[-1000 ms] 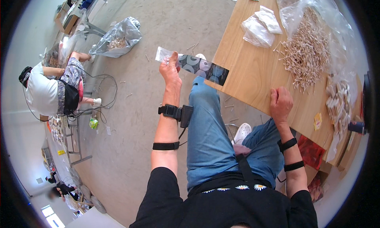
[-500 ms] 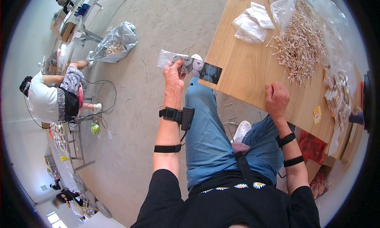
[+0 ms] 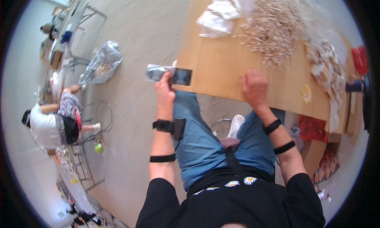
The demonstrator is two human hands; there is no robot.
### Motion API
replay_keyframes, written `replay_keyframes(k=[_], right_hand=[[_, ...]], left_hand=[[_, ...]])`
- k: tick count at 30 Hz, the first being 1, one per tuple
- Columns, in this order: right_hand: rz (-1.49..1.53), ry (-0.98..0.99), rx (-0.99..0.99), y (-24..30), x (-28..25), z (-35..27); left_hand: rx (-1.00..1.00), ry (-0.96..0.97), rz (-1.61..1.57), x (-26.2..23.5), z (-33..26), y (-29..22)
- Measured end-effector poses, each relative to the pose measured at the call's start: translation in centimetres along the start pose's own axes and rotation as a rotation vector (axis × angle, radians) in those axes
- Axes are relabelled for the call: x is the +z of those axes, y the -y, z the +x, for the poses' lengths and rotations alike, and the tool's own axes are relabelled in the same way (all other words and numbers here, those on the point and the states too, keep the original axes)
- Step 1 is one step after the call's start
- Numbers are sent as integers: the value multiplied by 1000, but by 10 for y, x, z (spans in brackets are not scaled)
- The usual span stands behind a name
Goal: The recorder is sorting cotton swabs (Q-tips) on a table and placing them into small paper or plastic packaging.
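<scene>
A seated person in a black top [image 3: 233, 208] and blue jeans [image 3: 204, 148] was at the near side of a pale wooden surface [image 3: 215, 65], from which all places here are told. At its near left corner, the left hand [image 3: 166, 89] held a flat plastic sleeve [image 3: 183, 77], its grip narrow, with the thumb pressed over the film. The sleeve's dark, patterned end overlapped that corner in my view, though I could not tell if they touched; its clear, shiny end stuck out past the left edge, above the concrete floor [image 3: 134, 121].

The right hand [image 3: 255, 85] was on the surface's near edge, its grip curled into a loose fist; I could not tell whether anything was inside.

Toward the far side of the surface lay a big loose heap of cotton swabs [image 3: 273, 28], with crumpled clear plastic [image 3: 316, 14] to its right. Clear packets [image 3: 215, 18] lay left of the heap. On the right part of the surface were a small yellow packet [image 3: 306, 93] and a row of white bundles [image 3: 326, 69].

Well left of the surface, a clear bag [image 3: 113, 55] stood on the floor, and beyond it was a co-worker in white [image 3: 45, 123].
</scene>
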State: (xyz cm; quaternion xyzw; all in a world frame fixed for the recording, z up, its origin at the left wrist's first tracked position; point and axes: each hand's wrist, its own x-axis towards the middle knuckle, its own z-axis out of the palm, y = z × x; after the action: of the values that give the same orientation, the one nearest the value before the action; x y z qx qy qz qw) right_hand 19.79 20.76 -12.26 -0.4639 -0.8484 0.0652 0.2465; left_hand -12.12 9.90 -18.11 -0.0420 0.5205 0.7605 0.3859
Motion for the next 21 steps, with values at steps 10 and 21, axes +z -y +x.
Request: replay_keyframes(k=[10, 21], right_hand=[[149, -78, 339, -33, -32, 6], [78, 4, 111, -57, -15, 18]], left_hand=[[256, -275, 493, -17, -88, -45], [763, 414, 1167, 98, -163, 22]])
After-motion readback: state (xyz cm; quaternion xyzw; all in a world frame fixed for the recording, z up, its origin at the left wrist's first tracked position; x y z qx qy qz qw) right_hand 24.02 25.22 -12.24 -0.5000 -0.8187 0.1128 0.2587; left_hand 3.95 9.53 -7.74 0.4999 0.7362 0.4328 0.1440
